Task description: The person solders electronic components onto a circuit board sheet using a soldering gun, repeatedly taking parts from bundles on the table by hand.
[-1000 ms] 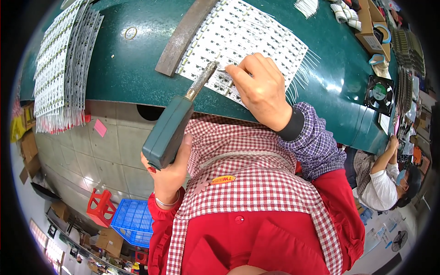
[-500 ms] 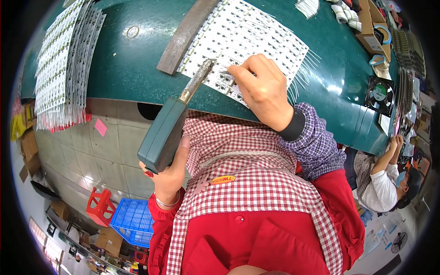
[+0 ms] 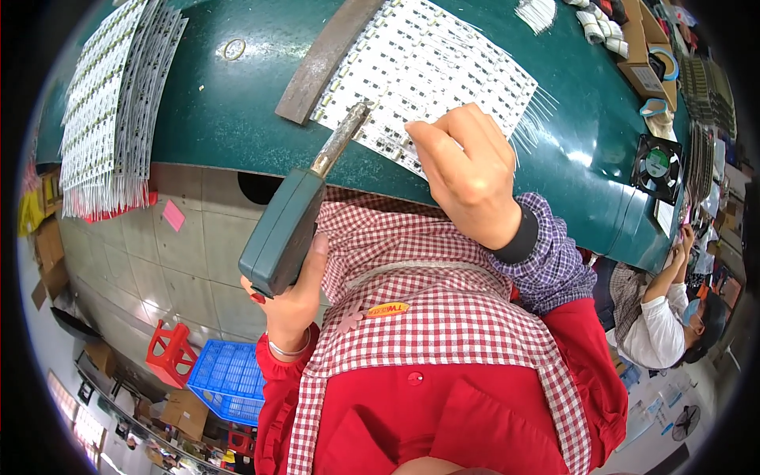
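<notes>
Seen from above, a person in a red top and red-and-white checked apron works at the near edge of a dark green desk (image 3: 237, 119). The left hand (image 3: 289, 305) has its grip closed around the chunky teal handle of a soldering gun (image 3: 289, 226); the gun's metal barrel slants up to the right, and its tip meets the near left corner of a white panel of LED strip boards (image 3: 427, 71) lying at the middle of the desk's near edge. Compared with a second ago, the gun has barely shifted, its tip staying at the same corner of the panel. The right hand (image 3: 467, 174) remains on the panel's near edge, fingers curled together; whether they pinch anything there cannot be told. So the work is holding at one spot on the panel. A rusty flat metal bar (image 3: 328, 55) lies along the panel's left side. More white strip boards (image 3: 119, 95) hang over the desk's left edge. A small black fan (image 3: 655, 166) sits near the right edge.
</notes>
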### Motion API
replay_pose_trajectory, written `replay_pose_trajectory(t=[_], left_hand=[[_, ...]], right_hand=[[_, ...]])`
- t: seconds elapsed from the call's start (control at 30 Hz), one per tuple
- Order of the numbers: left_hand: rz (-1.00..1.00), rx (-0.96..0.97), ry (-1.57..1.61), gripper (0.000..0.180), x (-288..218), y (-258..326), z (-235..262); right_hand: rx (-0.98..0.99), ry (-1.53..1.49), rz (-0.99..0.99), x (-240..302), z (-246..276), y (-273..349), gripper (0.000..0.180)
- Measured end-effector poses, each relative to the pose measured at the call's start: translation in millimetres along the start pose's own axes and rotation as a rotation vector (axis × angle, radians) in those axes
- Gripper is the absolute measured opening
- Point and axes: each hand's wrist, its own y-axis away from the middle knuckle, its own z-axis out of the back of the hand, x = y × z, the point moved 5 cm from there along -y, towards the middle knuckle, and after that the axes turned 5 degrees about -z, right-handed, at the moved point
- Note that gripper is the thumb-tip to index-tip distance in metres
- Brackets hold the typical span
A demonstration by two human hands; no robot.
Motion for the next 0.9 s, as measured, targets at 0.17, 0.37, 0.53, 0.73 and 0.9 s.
replay_pose_trajectory(t=[0.17,0.37,0.53,0.73,0.9], left_hand=[[0.011,0.001,0.001,0.025,0.4,-1.2,-1.4],[0.003,0.022,0.014,0.020,0.7,-2.5,-4.3],[-0.018,0.051,-0.018,0.018,0.3,-3.7,-6.2],[0.020,0.044,0.023,0.020,3.0,-2.8,-4.6],[0.014,-0.003,0.045,0.023,0.1,-0.6,-1.6]], right_hand=[[0.009,0.003,0.017,-6.9,-19.4,1.3,0.025],[0.028,0.022,0.022,-8.1,-26.0,5.0,0.022],[0.024,0.025,0.014,-8.0,-25.1,2.8,0.022],[0.022,0.026,0.016,-8.3,-26.4,4.1,0.022],[0.032,0.041,0.021,-8.2,-26.2,3.9,0.020]])
